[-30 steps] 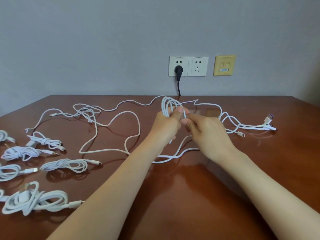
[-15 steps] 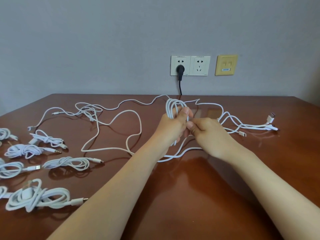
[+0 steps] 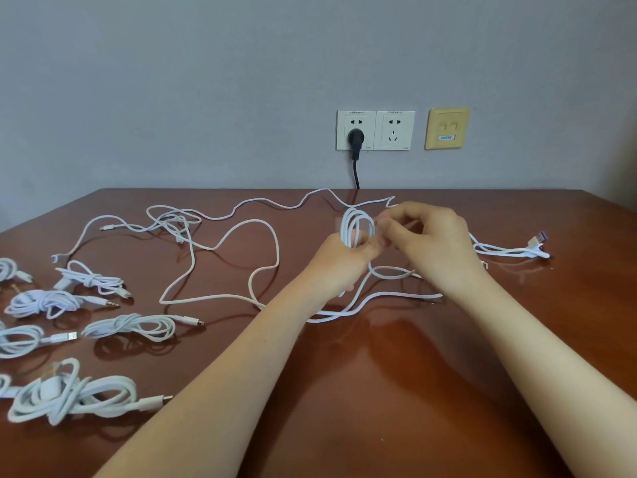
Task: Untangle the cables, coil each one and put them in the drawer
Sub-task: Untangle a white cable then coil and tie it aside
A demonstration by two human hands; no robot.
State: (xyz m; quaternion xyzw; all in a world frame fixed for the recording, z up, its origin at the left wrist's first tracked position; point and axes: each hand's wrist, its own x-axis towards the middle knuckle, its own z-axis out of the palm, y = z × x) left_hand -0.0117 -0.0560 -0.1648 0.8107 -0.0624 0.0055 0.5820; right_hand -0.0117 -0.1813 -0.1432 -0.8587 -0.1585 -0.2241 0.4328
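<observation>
The left hand (image 3: 339, 260) grips a partly wound white cable coil (image 3: 356, 227) above the wooden table (image 3: 379, 374). The right hand (image 3: 434, 243) pinches the cable's strand beside the coil. Loose cable (image 3: 220, 246) trails left; finished bundles (image 3: 127, 327) lie far left.

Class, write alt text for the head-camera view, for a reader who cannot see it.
A person's left hand grips a small coil of white cable over a brown wooden table, the right hand pinching it alongside. Loose white cables sprawl behind, and finished coils lie at the table's left edge.
</observation>
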